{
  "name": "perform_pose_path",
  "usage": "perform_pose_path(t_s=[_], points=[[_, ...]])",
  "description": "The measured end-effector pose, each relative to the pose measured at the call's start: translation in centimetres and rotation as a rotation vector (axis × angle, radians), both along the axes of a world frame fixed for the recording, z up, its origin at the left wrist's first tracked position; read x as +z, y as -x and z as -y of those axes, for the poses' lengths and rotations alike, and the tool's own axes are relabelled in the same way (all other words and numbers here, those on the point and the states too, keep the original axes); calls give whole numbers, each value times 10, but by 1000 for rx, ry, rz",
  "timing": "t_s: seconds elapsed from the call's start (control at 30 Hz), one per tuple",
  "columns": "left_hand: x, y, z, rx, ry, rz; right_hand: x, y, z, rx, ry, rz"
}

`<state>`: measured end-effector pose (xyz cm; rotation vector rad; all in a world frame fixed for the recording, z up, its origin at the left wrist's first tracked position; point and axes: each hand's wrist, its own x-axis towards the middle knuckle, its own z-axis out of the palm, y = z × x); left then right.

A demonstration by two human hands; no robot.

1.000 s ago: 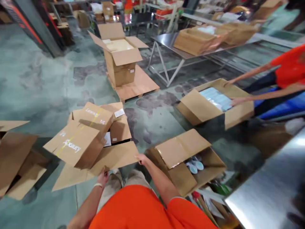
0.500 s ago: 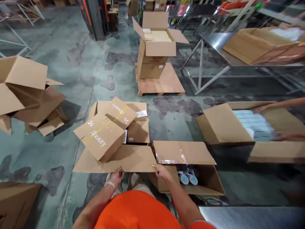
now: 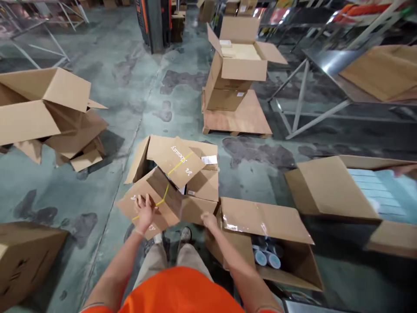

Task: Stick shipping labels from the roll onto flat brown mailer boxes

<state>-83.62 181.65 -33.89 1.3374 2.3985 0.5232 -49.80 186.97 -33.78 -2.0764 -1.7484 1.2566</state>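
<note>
A printed cardboard box [image 3: 156, 195] with yellow tape lies tilted on top of a larger open carton [image 3: 204, 184]. My left hand [image 3: 145, 214] rests on its near flap, fingers spread. The far flap, also printed, is raised toward the carton's back, and a dark gap shows between the flaps. My right hand [image 3: 208, 219] is closed at the near right edge of the larger carton; whether it grips the edge is too small to tell. A white label [image 3: 209, 160] is on the carton's back right.
Right of my hands, an open carton [image 3: 236, 248] holds cylinders with pale blue ends. Farther right, a person's hand touches light blue packs [image 3: 374, 187] in another carton. Stacked boxes stand on a pallet [image 3: 236, 119] ahead. Open cartons [image 3: 29, 121] lie at left.
My left hand has moved from the larger carton's front flap onto the printed box, whose flaps now fold apart. That front flap now hangs down. The view has shifted left.
</note>
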Motion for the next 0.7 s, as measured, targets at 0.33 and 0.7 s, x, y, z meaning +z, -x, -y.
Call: perform_pose_path(t_s=[0.33, 0.7], points=[[-92, -22, 63, 151, -266, 183, -6, 118, -176, 274, -323, 183], [-21, -37, 14, 247, -194, 61, 9, 107, -294, 742, -409, 282]])
